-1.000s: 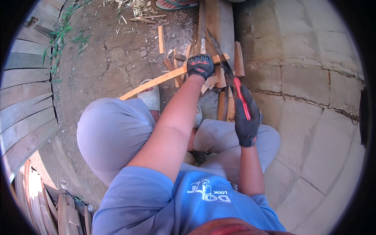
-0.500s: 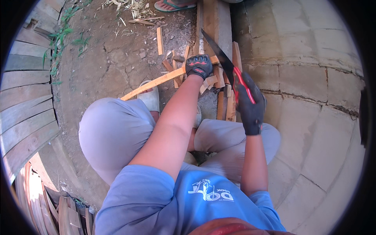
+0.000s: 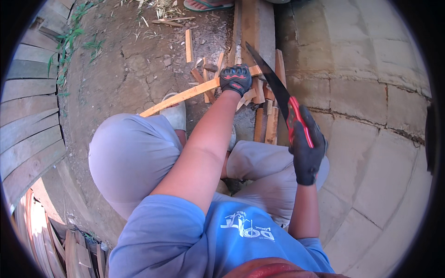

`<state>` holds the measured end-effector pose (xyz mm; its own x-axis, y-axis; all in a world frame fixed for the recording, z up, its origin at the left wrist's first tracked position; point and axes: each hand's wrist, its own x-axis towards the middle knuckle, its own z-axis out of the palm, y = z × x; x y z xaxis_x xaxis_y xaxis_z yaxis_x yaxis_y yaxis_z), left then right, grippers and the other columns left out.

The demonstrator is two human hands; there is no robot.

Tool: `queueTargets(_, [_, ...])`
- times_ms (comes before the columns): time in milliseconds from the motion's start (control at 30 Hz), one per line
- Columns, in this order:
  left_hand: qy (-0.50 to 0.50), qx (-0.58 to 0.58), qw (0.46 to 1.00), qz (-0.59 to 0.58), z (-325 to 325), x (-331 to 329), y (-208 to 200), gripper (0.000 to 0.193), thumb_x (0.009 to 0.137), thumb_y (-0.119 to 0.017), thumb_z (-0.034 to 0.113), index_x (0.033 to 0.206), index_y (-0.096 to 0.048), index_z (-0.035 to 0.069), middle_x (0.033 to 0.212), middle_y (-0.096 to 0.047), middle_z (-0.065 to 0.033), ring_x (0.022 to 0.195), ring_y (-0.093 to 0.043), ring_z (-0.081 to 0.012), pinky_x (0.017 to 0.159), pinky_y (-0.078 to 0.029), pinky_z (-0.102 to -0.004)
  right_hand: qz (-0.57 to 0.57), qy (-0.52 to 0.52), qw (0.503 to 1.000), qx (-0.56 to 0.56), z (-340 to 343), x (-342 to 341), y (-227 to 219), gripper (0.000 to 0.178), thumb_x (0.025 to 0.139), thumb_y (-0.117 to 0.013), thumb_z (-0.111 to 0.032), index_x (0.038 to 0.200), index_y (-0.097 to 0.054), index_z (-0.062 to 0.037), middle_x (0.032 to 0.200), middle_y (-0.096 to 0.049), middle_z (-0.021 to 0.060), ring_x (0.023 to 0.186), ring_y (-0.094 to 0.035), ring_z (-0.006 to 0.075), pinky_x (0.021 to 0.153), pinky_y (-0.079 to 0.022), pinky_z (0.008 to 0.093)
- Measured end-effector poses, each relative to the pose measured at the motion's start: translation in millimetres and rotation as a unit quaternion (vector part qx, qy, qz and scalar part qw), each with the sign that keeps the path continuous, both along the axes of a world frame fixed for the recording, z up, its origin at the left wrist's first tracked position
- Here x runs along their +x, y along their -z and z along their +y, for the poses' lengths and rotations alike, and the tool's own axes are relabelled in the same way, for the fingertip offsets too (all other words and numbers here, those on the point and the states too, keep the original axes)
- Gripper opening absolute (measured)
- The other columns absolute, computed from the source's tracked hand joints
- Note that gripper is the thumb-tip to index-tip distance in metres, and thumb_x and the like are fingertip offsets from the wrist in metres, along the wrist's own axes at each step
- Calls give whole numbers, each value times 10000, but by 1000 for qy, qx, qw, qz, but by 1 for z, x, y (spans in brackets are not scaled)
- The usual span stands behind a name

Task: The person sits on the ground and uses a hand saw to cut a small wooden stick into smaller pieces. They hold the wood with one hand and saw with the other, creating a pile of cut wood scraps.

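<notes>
Left hand (image 3: 235, 79), one: black glove with red trim, back of the hand upward, closed around a wood strip (image 3: 185, 96) and pressing near its far end; fingertips hidden beneath.
Wood strip, one: long, narrow, pale; slanting from beside the left knee up to a short end jutting out right of the left hand, over the wood pile.
Right hand (image 3: 308, 150), one: matching black glove, wrapped around the handle of a saw (image 3: 281, 91); held above the right knee.
Saw, one: red-and-black handle, dark tapering blade pointing up and to the left, passing close by the strip's short end; whether blade and strip touch, cannot tell.
Beam (image 3: 265, 32), one: thick, wooden, lying beyond the left hand.
Offcuts (image 3: 272, 125), several: short pale pieces, heaped below and right of the left hand; a single small stick (image 3: 188, 45) lies apart on the dirt ground (image 3: 134, 60).
Shavings (image 3: 167, 8), loose pile: upper edge of the view, near another person's sandalled foot (image 3: 208, 4).
Boards (image 3: 30, 92), a row: far left.
Concrete blocks (image 3: 354, 92), large, grey, cracked: right side
</notes>
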<state>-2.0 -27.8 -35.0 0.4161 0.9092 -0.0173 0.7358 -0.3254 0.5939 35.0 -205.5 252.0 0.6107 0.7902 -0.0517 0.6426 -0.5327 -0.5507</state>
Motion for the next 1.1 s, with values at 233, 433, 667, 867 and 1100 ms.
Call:
queueTargets(233, [16, -18, 1000, 13, -2, 2, -5, 262, 936, -616, 310, 1011, -780, 120, 995, -792, -154, 941, -776, -349, 820, -585, -492, 18, -90, 993, 74, 91, 23, 94, 392, 1003, -700, -232, 1371, -733, -102, 1263, -764, 195, 1161, -738, 306, 1008, -540, 397])
queueTargets(433, [-3, -38, 999, 18, 0, -2, -1, 259, 936, -616, 311, 1019, -778, 126, 1019, -794, -158, 977, -775, -337, 850, -577, -473, 3, -61, 994, 87, 67, 22, 95, 386, 1003, -703, -204, 1375, -731, -107, 1270, -765, 184, 1135, -754, 322, 984, -556, 412])
queueTargets(667, [7, -36, 999, 7, -1, 1, -6, 230, 905, -650, 287, 1031, -770, 137, 1019, -789, -148, 984, -768, -354, 838, -583, -481, -35, -81, 993, 77, -8, 33, 57, 415, 1029, -684, -213, 1422, -697, -80, 1201, -781, 157, 1027, -762, 259, 887, -571, 383])
queueTargets(867, [5, -20, 1000, -1, 0, -1, -7, 228, 876, -629, 230, 1002, -787, 126, 1006, -795, -143, 948, -770, -358, 825, -589, -479, 94, 88, 992, -15, -63, -5, -6, 423, 1038, -673, -191, 1445, -686, -76, 915, -719, 41, 634, -578, 92, 618, -497, 291])
queueTargets(1100, [6, -33, 999, 16, 2, -2, -10, 235, 907, -616, 255, 1003, -791, 132, 1007, -797, -141, 954, -772, -346, 815, -591, -473, 39, 10, 999, -14, -108, -12, -41, 442, 1023, -655, -142, 1460, -675, -75, 899, -723, 42, 609, -559, 84, 596, -480, 288])
